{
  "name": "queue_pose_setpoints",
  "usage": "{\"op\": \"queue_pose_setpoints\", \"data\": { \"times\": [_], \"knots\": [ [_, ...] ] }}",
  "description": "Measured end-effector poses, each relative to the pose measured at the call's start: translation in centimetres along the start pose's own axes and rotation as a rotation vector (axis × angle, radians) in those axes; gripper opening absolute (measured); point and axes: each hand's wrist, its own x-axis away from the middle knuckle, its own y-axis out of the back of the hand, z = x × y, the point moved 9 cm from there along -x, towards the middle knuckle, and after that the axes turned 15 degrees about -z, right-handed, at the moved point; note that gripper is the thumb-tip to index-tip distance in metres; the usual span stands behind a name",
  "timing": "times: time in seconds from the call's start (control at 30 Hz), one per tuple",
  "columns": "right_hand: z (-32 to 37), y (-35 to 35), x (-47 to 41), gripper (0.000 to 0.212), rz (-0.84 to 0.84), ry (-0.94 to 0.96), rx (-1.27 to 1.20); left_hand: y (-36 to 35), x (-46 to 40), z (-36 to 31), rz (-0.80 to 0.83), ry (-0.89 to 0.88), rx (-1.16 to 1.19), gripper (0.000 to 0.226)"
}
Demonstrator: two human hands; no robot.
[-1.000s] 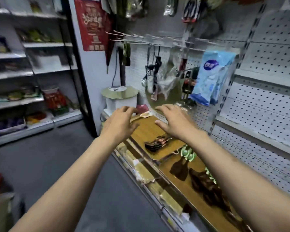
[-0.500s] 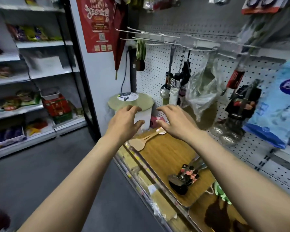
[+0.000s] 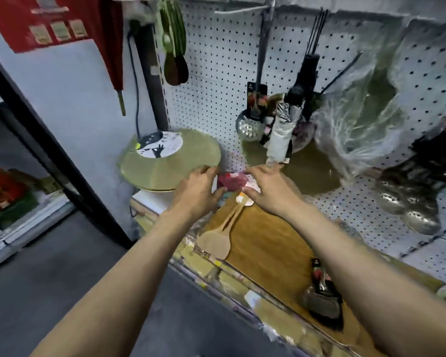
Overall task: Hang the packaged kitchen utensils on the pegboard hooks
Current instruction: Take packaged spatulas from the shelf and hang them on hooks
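A pink-red package [image 3: 231, 182] lies at the back of the shelf against the white pegboard [image 3: 211, 73]. My left hand [image 3: 197, 193] grips its left end, fingers above and thumb below. My right hand [image 3: 269, 191] pinches its right end the same way. Just in front of it, two wooden spatulas [image 3: 220, 234] lie on a wooden board [image 3: 271, 251]. A dark pack of utensils [image 3: 322, 300] rests near the board's front right. Packaged skimmers [image 3: 249, 127] hang from pegboard hooks above.
A round green lid [image 3: 170, 161] on a white box stands left of my hands. Clear plastic bags [image 3: 358, 119] and metal strainers [image 3: 407, 204] hang at the right. A bare hook [image 3: 242, 10] juts out at the top. The shelf's front edge [image 3: 216, 279] borders the grey aisle floor.
My head has moved closer and tilted down. Both hands have reached forward past the spatulas and closed on the pink-red package at the pegboard's foot.
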Motion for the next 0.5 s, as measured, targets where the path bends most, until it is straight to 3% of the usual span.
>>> {"op": "queue_pose_setpoints", "data": {
  "times": [0.33, 0.5],
  "knots": [
    [-7.6, -15.6, -2.5, 0.040, 0.224, -0.345, -0.069, -17.7, -3.2, 7.9, 0.331, 0.032, 0.118, 0.042],
    [-12.4, -25.3, -1.5, 0.034, 0.324, -0.750, -0.304, -26.2, -2.0, 11.2, 0.464, 0.118, 0.105, 0.035]
  ]
}}
